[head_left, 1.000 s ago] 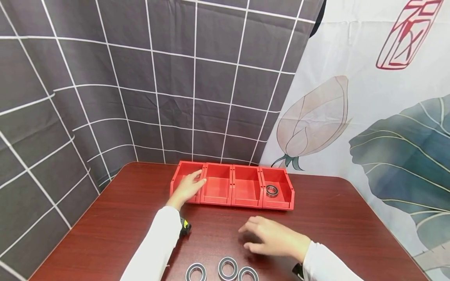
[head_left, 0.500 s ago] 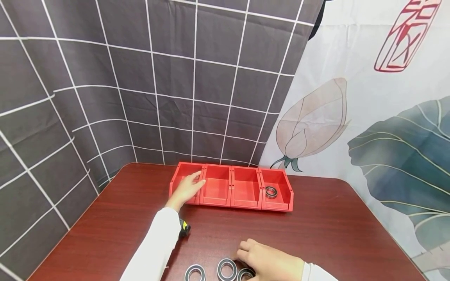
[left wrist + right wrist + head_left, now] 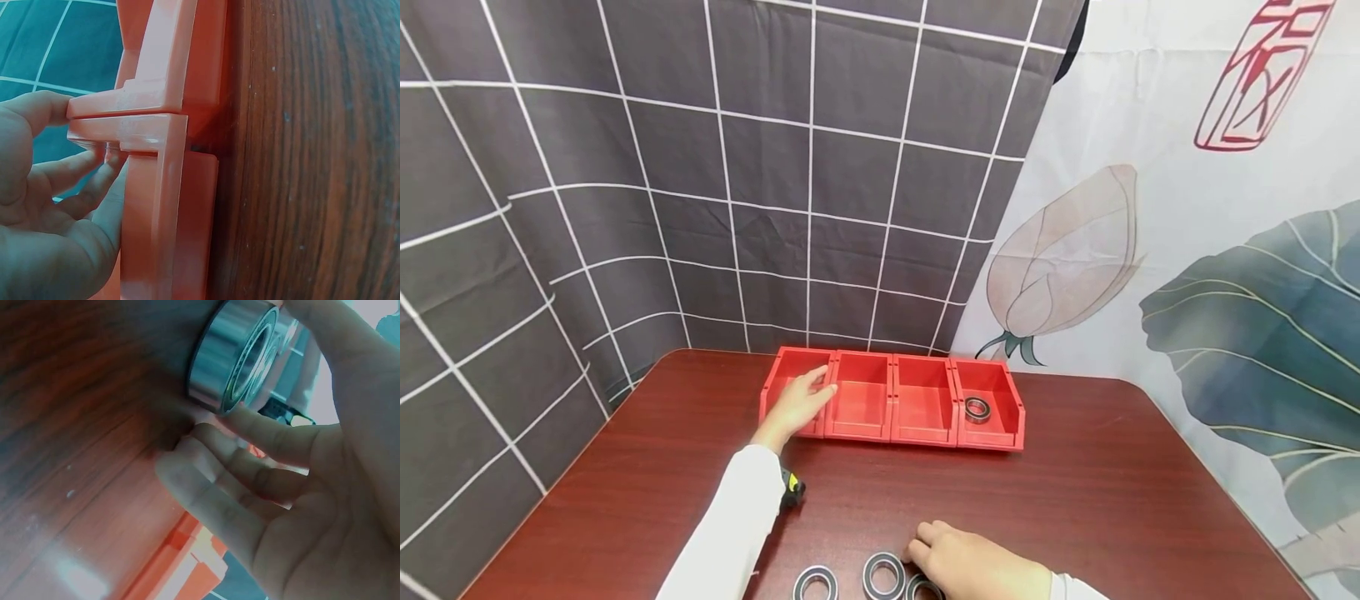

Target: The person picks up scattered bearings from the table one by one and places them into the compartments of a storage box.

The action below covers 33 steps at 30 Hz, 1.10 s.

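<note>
In the head view, my left hand [image 3: 797,404] reaches over the leftmost bin of a row of red storage bins [image 3: 857,429]. The left wrist view shows its thumb and fingers on either side of the two adjoining bin walls [image 3: 134,130], pinching them. Low in the head view, my right hand [image 3: 981,568] is at the rightmost of three ball bearings [image 3: 912,587] on the table. In the right wrist view, thumb and index finger pinch this bearing [image 3: 219,356] at its edges, while the other fingers extend beside it. A second bearing shows behind it.
The middle bearing [image 3: 872,577] and the left bearing [image 3: 801,586] lie along the lower frame edge. One more bearing [image 3: 977,419] sits inside the rightmost bin. A black and yellow item [image 3: 792,490] is by the left forearm. Curtains rise behind the brown table [image 3: 1075,492].
My right hand has come down toward the lower edge from above the table and taken hold of the rightmost bearing. The left hand stays on the bins.
</note>
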### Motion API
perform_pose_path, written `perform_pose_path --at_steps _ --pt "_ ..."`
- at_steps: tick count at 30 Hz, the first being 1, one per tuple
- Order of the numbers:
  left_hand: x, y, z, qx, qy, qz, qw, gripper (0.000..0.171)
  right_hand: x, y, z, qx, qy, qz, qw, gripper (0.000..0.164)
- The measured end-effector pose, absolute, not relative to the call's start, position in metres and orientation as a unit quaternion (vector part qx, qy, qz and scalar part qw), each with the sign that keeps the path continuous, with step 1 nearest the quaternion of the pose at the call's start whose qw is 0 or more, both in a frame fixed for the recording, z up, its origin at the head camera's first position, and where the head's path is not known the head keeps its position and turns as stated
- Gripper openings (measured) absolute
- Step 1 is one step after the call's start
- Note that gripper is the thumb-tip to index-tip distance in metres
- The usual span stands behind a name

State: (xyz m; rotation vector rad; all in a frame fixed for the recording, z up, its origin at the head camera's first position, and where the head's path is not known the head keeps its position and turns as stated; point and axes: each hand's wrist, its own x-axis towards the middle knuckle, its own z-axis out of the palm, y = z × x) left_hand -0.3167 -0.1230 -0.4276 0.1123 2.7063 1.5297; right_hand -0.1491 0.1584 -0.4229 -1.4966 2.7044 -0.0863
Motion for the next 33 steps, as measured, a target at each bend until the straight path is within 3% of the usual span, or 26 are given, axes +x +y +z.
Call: perform_pose_path --at_steps 8,21,33 --pt "-0.3158 -0.1268 -0.4277 0.033 0.868 0.495 0.02 0.065 -0.1497 0.1563 -0.4247 -0.512 0.858 -0.033 0.024 0.015" --pt "-0.3154 -0.1278 -0.4266 0.026 0.867 0.496 0.022 0.067 -0.1493 0.1573 -0.4253 -0.512 0.858 -0.033 -0.016 0.018" --pt "-0.3141 -0.1224 -0.425 0.03 0.867 0.496 0.021 0.063 -0.1497 0.1589 -0.424 -0.48 0.872 -0.066 0.07 0.013"
